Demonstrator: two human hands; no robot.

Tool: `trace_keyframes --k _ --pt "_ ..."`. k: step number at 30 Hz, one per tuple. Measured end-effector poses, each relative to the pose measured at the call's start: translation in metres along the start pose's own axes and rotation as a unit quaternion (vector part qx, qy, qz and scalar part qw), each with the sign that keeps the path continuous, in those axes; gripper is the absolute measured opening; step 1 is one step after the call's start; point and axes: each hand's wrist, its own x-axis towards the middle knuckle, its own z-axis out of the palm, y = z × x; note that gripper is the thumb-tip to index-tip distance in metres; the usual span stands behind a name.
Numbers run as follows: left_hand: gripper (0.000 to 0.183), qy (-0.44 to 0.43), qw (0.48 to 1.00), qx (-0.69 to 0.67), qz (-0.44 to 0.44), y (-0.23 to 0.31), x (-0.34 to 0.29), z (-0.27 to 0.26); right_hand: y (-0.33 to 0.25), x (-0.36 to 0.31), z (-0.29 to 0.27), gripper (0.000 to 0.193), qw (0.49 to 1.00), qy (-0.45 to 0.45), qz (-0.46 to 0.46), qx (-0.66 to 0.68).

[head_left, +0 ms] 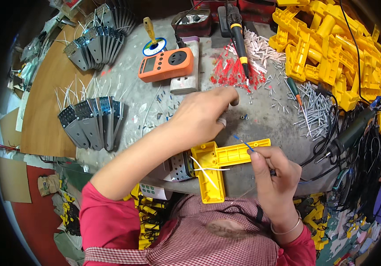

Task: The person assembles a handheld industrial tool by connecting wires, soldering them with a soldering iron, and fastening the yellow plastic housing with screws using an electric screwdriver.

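My right hand pinches a thin blue wire between thumb and forefinger; its bare end points up and left. My left hand is over the bench with fingers curled downward; whatever is in them is hidden under the hand. A ring shows on one finger. Between my arms lies a yellow plastic handle shell, open side up, with two white wires crossing over it. At its left end sits a perforated metal plate, partly behind my left forearm. Small metal pieces lie right of my left hand.
An orange socket meter, solder spool and soldering iron are at the back. Red-and-clear small parts, screws and a screwdriver lie right. Yellow shells pile far right; metal plates stand left.
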Motion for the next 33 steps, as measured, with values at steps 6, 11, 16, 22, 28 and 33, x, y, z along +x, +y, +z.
trace_keyframes --k 6,11,16,22,28,33 --pt "0.041 0.106 0.807 -0.552 -0.182 0.031 -0.034 -0.018 0.000 0.006 0.002 0.008 0.998 0.000 0.027 0.060" --pt "0.047 0.141 0.682 -0.682 -0.224 0.036 -0.044 -0.019 -0.003 0.007 0.006 0.008 0.999 0.001 -0.022 0.048" --pt "0.047 0.135 0.660 -0.711 -0.203 0.034 -0.051 -0.016 -0.004 0.006 0.007 0.008 0.999 0.001 -0.024 0.038" --pt "0.048 0.140 0.666 -0.700 -0.217 0.043 -0.049 -0.021 -0.001 0.004 0.010 0.007 0.999 0.007 -0.036 0.027" --pt "0.045 0.164 0.877 -0.438 -0.111 0.047 -0.061 -0.022 -0.004 0.008 0.002 0.008 0.996 -0.084 -0.032 0.008" --pt "0.042 0.095 0.942 -0.321 -0.032 0.051 -0.067 -0.032 -0.007 0.008 -0.002 0.010 0.986 -0.163 -0.005 0.024"
